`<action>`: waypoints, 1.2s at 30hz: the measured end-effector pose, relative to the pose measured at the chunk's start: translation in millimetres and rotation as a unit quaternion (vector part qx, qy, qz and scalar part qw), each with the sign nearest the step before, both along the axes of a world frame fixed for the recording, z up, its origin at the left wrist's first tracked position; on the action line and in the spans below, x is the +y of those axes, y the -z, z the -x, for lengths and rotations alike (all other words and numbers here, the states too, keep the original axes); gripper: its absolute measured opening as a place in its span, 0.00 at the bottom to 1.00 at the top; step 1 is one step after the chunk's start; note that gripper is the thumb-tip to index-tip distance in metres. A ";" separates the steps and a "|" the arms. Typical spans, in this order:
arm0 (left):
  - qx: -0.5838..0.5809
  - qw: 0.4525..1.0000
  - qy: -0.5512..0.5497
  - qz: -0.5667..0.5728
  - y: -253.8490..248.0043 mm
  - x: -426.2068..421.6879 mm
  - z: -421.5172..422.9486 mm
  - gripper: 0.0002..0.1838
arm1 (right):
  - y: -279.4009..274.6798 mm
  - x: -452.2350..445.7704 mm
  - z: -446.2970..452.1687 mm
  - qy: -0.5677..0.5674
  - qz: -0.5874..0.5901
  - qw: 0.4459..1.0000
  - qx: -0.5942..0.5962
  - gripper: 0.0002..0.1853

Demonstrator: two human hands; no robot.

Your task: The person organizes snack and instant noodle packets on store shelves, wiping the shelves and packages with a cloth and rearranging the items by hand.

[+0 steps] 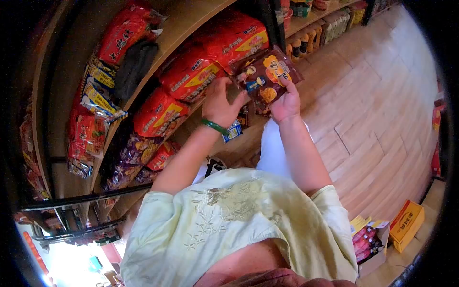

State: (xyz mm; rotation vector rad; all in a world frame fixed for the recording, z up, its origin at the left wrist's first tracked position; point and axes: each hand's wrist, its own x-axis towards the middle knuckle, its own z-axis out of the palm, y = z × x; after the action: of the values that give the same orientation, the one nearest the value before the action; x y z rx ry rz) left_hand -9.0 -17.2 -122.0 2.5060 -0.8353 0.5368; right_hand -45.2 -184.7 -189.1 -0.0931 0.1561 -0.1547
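Observation:
A dark brown snack bag (260,71) with orange and blue cartoon print is in my right hand (288,101), gripped at its lower right edge with the thumb on top. My left hand (222,105), with a green bangle (215,126) on its wrist, is just left of the bag, in front of the shelf. Its thumb stands apart from the fingers, and nothing shows in it. Close to its fingertips lie large red packs (191,74) with yellow labels. Below the left hand is a small blue-and-white packet (233,131).
Purple bags (131,158) sit lower along the same shelf. An upper shelf (184,28) holds red and yellow packets (98,88) and a dark cloth-like item (136,69). Bottles (303,44) stand on the far shelf. An open carton (373,246) and a yellow box (406,225) are at lower right.

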 end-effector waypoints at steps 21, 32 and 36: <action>0.343 0.939 0.027 0.023 -8.1 -21.1 -51.2 0.28 | 5.0 -1.0 8.3 -0.061 0.054 0.996 -0.037 0.18; 0.399 0.913 0.076 0.035 -44.3 -16.1 -36.9 0.28 | -2.3 -5.1 14.1 -0.045 0.027 0.997 -0.054 0.24; 0.408 0.897 0.066 0.156 -103.8 -12.1 -37.1 0.27 | -24.4 -2.3 16.1 -0.043 0.046 0.992 -0.110 0.28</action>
State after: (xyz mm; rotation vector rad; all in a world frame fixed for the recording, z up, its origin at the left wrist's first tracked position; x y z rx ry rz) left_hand 28.1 -29.3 -18.2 2.0492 -0.5131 -0.3993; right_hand -61.3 -186.9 -164.7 -0.1744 -0.0751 -0.0859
